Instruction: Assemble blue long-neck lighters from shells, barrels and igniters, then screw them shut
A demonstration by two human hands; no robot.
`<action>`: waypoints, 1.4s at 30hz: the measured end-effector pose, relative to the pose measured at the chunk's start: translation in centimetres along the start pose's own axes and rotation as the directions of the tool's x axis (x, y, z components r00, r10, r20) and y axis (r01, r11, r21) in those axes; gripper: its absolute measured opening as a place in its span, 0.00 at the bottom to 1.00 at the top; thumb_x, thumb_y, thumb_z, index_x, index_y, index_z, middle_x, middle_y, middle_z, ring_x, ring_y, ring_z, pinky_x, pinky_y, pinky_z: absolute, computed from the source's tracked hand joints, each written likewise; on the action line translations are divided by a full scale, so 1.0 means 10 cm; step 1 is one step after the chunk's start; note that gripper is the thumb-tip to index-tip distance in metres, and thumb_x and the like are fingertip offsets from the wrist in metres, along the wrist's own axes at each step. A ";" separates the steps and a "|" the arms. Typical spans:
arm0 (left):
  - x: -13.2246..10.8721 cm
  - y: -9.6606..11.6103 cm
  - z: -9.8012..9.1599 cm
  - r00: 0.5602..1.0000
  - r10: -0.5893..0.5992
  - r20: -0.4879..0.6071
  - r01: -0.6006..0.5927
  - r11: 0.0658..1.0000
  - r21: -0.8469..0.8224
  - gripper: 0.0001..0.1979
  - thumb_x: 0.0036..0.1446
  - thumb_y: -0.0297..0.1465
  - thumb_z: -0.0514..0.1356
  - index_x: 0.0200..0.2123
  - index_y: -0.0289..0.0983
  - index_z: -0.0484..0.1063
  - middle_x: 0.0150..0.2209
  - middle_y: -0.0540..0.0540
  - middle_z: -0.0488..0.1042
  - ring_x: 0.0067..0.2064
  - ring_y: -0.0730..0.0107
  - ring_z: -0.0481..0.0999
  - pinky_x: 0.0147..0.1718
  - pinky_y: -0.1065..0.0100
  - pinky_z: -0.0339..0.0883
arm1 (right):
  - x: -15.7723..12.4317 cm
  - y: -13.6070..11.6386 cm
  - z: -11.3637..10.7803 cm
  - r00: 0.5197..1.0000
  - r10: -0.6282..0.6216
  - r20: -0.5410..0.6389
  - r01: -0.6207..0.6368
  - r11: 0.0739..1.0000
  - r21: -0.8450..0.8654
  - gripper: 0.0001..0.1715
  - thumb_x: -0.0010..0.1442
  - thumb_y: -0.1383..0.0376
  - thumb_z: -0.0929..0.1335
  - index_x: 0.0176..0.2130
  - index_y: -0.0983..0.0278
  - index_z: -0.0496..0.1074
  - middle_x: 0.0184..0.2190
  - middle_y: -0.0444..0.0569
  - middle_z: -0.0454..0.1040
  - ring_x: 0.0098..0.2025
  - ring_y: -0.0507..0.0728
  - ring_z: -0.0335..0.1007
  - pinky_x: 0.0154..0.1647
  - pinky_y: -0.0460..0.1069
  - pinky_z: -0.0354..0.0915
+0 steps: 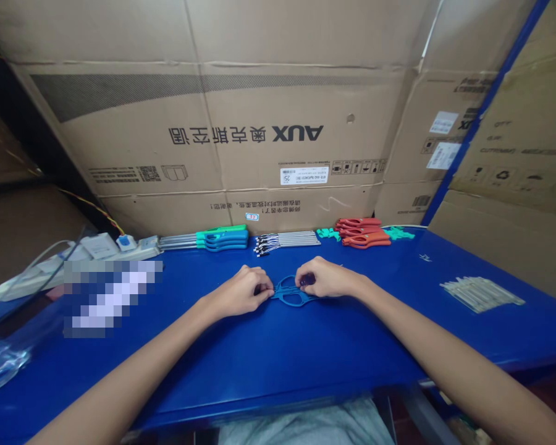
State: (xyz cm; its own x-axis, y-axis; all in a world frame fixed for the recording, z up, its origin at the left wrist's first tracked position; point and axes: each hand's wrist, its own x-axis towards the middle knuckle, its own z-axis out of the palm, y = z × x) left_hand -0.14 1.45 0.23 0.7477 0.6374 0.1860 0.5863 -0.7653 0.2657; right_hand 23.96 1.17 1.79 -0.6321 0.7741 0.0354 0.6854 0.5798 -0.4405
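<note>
Two blue plastic lighter handle halves point(291, 299), as they appear, lie open side by side on the blue table in front of me. My left hand point(246, 291) pinches their left end between thumb and fingertips. Over their right end is my right hand point(323, 278), its fingers curled around a small dark purple piece point(307, 279). How far that piece touches the handle halves is hidden by the fingers. Behind my hands lie finished-looking lighters point(225, 238) with blue and green handles and metal tubes. To their right is a row of metal tubes point(299, 238) with wires.
Red and orange handles point(364, 235) lie with small green parts point(401, 233) at the back right. Several pale sticks point(482, 293) are on the right. A power strip point(37, 272) and clear plastic bag point(2, 364) are at the left. Cardboard point(259, 93) walls the back.
</note>
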 end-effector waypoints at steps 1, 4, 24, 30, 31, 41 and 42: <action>0.00 0.00 0.00 1.000 0.000 -0.001 0.000 1.000 0.002 0.10 0.61 0.32 0.55 0.33 0.38 0.75 0.33 0.46 0.76 0.37 0.65 0.73 0.41 0.65 0.61 | 0.00 0.00 0.00 1.000 -0.001 -0.002 0.001 1.000 0.000 0.15 0.49 0.76 0.67 0.35 0.66 0.79 0.29 0.46 0.77 0.29 0.50 0.68 0.31 0.43 0.60; 0.00 0.01 -0.01 1.000 -0.001 -0.006 0.001 1.000 0.007 0.09 0.60 0.32 0.55 0.33 0.38 0.75 0.33 0.47 0.76 0.37 0.65 0.73 0.42 0.64 0.61 | -0.01 -0.01 -0.01 1.000 -0.007 -0.008 0.007 1.000 -0.002 0.15 0.48 0.76 0.67 0.35 0.65 0.79 0.28 0.46 0.76 0.29 0.50 0.67 0.31 0.43 0.60; 0.00 0.00 -0.02 1.000 -0.022 0.014 0.022 0.999 0.025 0.08 0.60 0.30 0.57 0.33 0.37 0.75 0.34 0.47 0.77 0.38 0.64 0.74 0.42 0.64 0.59 | 0.01 0.02 0.01 1.000 -0.011 0.010 0.011 1.000 -0.002 0.15 0.48 0.76 0.67 0.35 0.66 0.79 0.30 0.47 0.78 0.30 0.52 0.69 0.32 0.44 0.60; 0.00 -0.01 -0.02 1.000 -0.022 0.021 0.021 0.999 0.025 0.07 0.60 0.30 0.57 0.33 0.37 0.75 0.34 0.47 0.76 0.38 0.64 0.74 0.42 0.63 0.59 | 0.01 0.02 0.02 1.000 -0.010 0.014 0.010 1.000 0.004 0.15 0.48 0.76 0.66 0.35 0.66 0.79 0.31 0.47 0.78 0.31 0.52 0.70 0.33 0.44 0.61; 0.00 -0.01 -0.02 1.000 -0.022 0.021 0.021 0.999 0.023 0.08 0.60 0.30 0.56 0.33 0.37 0.75 0.34 0.47 0.76 0.38 0.64 0.74 0.42 0.63 0.59 | 0.01 0.02 0.03 1.000 -0.010 0.013 0.010 1.000 0.005 0.15 0.48 0.76 0.66 0.35 0.66 0.78 0.31 0.48 0.78 0.31 0.52 0.70 0.33 0.44 0.61; 0.00 -0.02 -0.01 1.000 -0.005 0.022 0.005 1.000 -0.011 0.08 0.60 0.28 0.57 0.31 0.37 0.76 0.32 0.48 0.77 0.35 0.68 0.75 0.39 0.68 0.61 | 0.05 0.10 0.05 1.000 -0.014 0.023 0.012 0.998 0.067 0.11 0.50 0.75 0.67 0.34 0.66 0.78 0.32 0.49 0.78 0.32 0.53 0.71 0.34 0.46 0.62; 0.00 -0.03 0.00 1.000 -0.002 0.021 0.002 1.000 -0.013 0.08 0.60 0.28 0.57 0.31 0.37 0.76 0.32 0.48 0.77 0.35 0.68 0.75 0.39 0.68 0.61 | 0.06 0.11 0.05 1.000 -0.010 0.024 0.008 0.997 0.079 0.10 0.51 0.74 0.67 0.33 0.66 0.78 0.32 0.49 0.78 0.32 0.53 0.70 0.34 0.46 0.62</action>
State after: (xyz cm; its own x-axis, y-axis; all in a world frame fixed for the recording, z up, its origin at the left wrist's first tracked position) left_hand -0.33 1.66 0.18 0.7531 0.6368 0.1654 0.5838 -0.7627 0.2782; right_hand 24.14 2.12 0.85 -0.6475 0.7618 0.0181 0.6495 0.5642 -0.5098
